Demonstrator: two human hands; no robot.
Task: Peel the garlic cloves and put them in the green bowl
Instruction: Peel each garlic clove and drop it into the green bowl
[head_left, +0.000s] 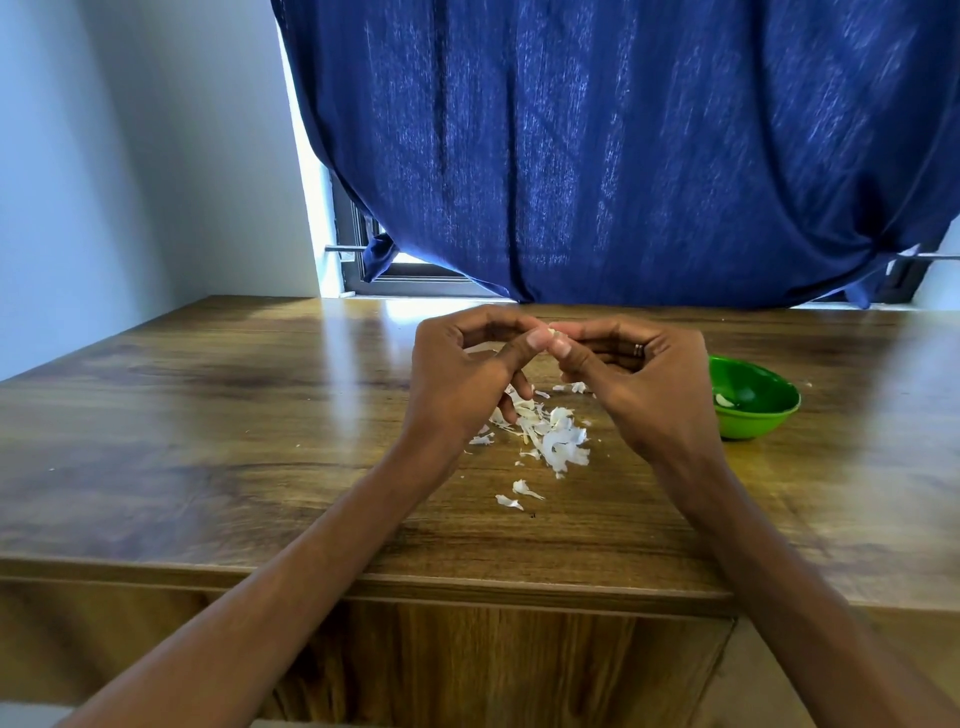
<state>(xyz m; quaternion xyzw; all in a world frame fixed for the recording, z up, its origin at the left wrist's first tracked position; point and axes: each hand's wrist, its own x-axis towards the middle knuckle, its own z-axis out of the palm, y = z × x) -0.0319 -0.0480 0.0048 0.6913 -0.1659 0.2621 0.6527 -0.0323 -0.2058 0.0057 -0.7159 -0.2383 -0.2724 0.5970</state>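
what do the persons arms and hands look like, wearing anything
Both forearms are bare, with no sleeves reaching into view and no watch or bracelet at either wrist. The right hand wears a band ring, silver with a darker line, on one finger. The left hand shows no ring or other jewellery. The thumbnails are short and unpainted. No gloves on either hand.

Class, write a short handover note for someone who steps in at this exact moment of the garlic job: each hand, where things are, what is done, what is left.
Left hand and right hand: both pinch one clove between the fingertips, held above the table.
Green bowl: on the table to the right, with at least one peeled clove inside.
Skins: piled on the table below the hands.
Done: some peeling.
Left: finish this clove and drop it in the bowl. No other unpeeled cloves are visible.
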